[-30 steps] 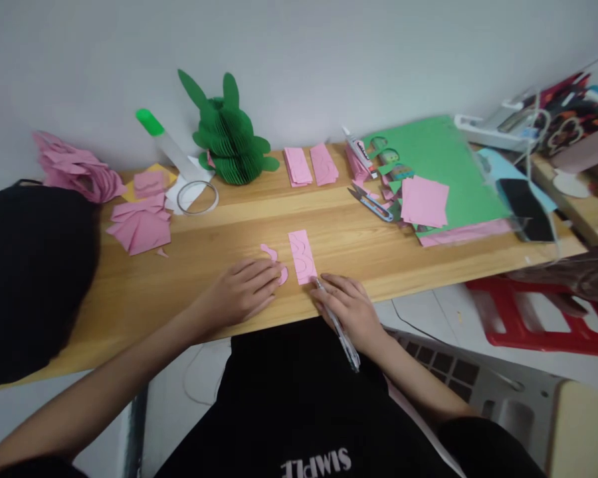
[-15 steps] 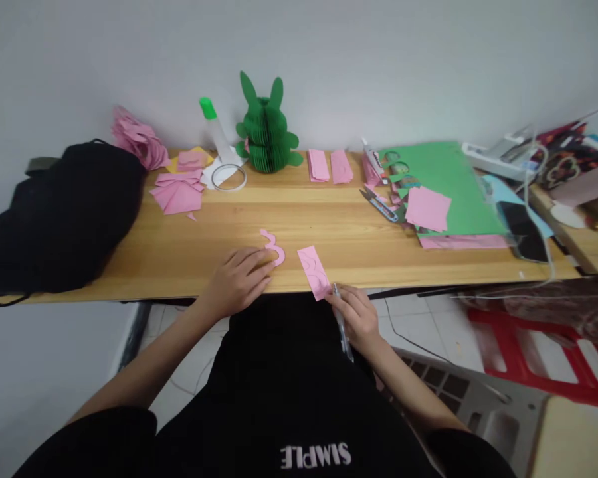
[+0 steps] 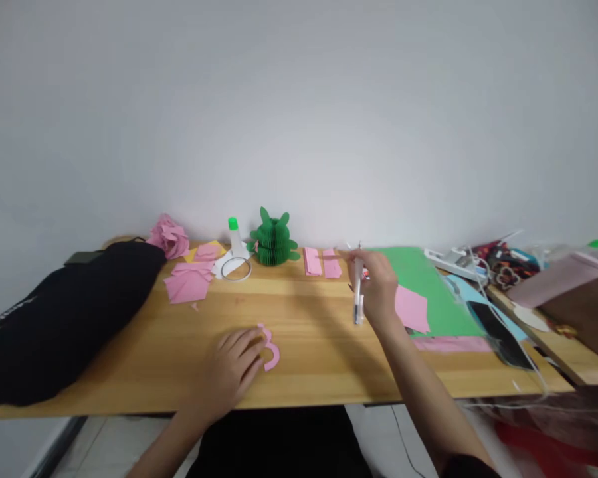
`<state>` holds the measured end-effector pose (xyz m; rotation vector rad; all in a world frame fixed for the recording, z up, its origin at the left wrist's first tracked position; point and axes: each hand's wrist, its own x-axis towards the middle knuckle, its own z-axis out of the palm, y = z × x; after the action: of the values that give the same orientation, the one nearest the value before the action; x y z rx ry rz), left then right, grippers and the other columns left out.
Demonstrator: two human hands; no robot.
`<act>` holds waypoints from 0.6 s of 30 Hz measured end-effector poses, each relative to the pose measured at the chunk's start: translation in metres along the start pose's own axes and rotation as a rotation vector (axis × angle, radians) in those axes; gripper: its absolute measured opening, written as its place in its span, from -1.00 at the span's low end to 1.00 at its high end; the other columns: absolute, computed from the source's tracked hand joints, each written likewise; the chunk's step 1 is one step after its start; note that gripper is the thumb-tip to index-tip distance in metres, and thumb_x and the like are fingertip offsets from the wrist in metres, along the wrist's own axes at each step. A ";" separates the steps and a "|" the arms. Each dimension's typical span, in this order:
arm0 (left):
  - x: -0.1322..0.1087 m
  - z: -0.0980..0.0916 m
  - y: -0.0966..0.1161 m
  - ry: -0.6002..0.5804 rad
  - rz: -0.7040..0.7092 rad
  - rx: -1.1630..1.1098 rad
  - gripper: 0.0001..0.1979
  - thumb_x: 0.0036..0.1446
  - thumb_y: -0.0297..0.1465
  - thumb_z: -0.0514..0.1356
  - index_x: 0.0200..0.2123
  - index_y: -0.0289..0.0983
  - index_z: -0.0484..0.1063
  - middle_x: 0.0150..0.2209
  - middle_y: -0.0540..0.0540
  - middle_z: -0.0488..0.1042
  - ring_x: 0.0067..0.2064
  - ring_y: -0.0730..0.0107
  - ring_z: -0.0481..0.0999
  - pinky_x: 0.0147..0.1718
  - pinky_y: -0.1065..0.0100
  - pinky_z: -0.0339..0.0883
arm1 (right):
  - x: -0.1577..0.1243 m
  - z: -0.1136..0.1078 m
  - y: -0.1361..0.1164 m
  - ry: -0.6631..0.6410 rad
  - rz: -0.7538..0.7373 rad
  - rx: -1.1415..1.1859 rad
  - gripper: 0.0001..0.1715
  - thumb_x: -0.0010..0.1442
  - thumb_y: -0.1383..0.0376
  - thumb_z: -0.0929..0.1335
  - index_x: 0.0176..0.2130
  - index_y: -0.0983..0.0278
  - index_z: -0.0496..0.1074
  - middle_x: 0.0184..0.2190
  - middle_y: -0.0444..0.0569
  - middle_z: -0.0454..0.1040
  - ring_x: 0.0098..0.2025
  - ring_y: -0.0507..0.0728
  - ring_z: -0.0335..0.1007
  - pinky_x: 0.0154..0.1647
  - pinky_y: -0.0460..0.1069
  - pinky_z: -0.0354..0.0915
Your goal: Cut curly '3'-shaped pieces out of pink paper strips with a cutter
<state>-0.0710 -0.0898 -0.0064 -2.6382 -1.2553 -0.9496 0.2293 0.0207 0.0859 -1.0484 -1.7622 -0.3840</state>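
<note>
My left hand (image 3: 235,368) lies flat on the wooden table with its fingers stretched out. Its fingertips touch the edge of a pink paper cutout shaped like a 3 (image 3: 273,356). Over the back of the table, my right hand (image 3: 379,282) holds a clear pen (image 3: 357,292) that points downward. The fingers of that hand reach toward the right-hand stack of pink paper slips (image 3: 331,267); a second stack of pink slips (image 3: 312,261) lies just left of it. Whether the right fingertips also pinch a slip is too blurred to tell.
A green honeycomb paper figure (image 3: 273,242), a glue stick (image 3: 235,238) and a tape ring (image 3: 236,268) stand along the wall. Folded pink paper (image 3: 189,282) and a black bag (image 3: 90,312) are left. Green sheets (image 3: 443,299), pink squares (image 3: 411,309) and a phone (image 3: 498,335) lie right.
My right hand has moved from the table's front edge to the back, still with the pen. The slip with a drawn 3 no longer shows at the front edge. The view has tilted up.
</note>
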 end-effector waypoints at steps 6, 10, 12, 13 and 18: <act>-0.001 0.012 0.000 -0.015 -0.108 -0.042 -0.73 0.33 -0.42 0.05 -0.02 -0.20 0.49 0.01 -0.18 0.59 0.01 0.10 0.59 -0.07 0.07 0.53 | -0.012 0.082 0.037 -0.336 -0.010 -0.081 -0.61 0.27 0.52 0.22 -0.17 0.22 0.57 -0.27 0.09 0.54 -0.20 0.22 0.42 -0.18 0.07 0.35; -0.003 0.014 -0.004 0.001 -0.129 -0.069 -0.76 0.33 -0.39 0.06 -0.04 -0.16 0.49 0.03 -0.16 0.58 -0.01 0.13 0.60 -0.09 0.10 0.55 | -0.042 0.108 0.055 -0.496 -0.002 -0.071 -0.64 0.25 0.51 0.25 -0.22 0.21 0.58 -0.35 0.03 0.50 -0.24 0.18 0.38 -0.21 0.02 0.36; -0.003 0.015 -0.005 0.014 -0.132 -0.084 -0.75 0.32 -0.38 0.07 -0.03 -0.13 0.48 0.02 -0.14 0.58 -0.02 0.12 0.61 -0.10 0.11 0.56 | -0.050 0.111 0.061 -0.537 0.026 -0.080 -0.64 0.26 0.51 0.24 -0.20 0.23 0.57 -0.32 0.05 0.50 -0.21 0.19 0.38 -0.18 0.04 0.37; -0.003 0.015 -0.006 0.017 -0.131 -0.089 -0.75 0.31 -0.38 0.07 -0.03 -0.12 0.48 0.01 -0.13 0.59 -0.03 0.12 0.61 -0.10 0.11 0.56 | -0.053 0.111 0.063 -0.552 0.041 -0.084 -0.64 0.26 0.51 0.24 -0.18 0.23 0.57 -0.30 0.06 0.51 -0.19 0.20 0.39 -0.17 0.04 0.37; -0.002 0.014 -0.009 0.024 -0.097 -0.102 -0.75 0.33 -0.38 0.06 -0.02 -0.12 0.47 0.00 -0.12 0.59 -0.04 0.16 0.61 -0.11 0.16 0.57 | -0.055 0.109 0.063 -0.614 0.093 -0.076 -0.59 0.21 0.54 0.23 -0.12 0.21 0.55 -0.22 0.05 0.54 -0.12 0.19 0.41 -0.09 0.04 0.37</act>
<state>-0.0712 -0.0805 -0.0206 -2.6538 -1.3765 -1.0840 0.2212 0.1036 -0.0232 -1.3981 -2.2351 -0.0668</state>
